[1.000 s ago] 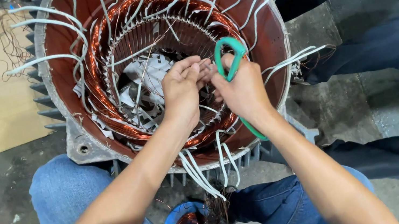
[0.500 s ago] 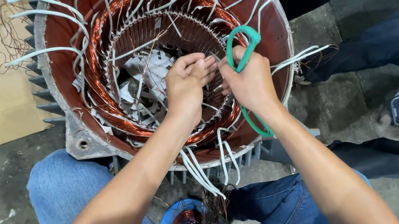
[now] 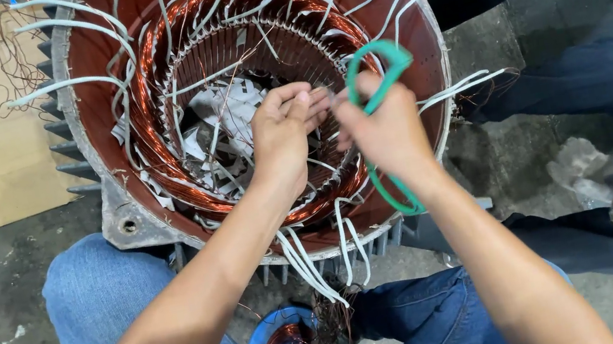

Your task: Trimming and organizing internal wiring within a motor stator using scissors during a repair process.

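A large red motor housing [image 3: 91, 92] with copper windings [image 3: 158, 139] stands on the floor between the person's knees. Over its centre, the left hand [image 3: 280, 139] pinches a thin wire, fingers together; the right hand [image 3: 387, 128] grips green-handled scissors [image 3: 375, 84]

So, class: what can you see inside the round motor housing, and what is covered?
Inside the motor housing: a ring of copper windings, white sleeved leads and white paper scraps. The left hand and right hand, with green-handled scissors, cover the near winding slots.
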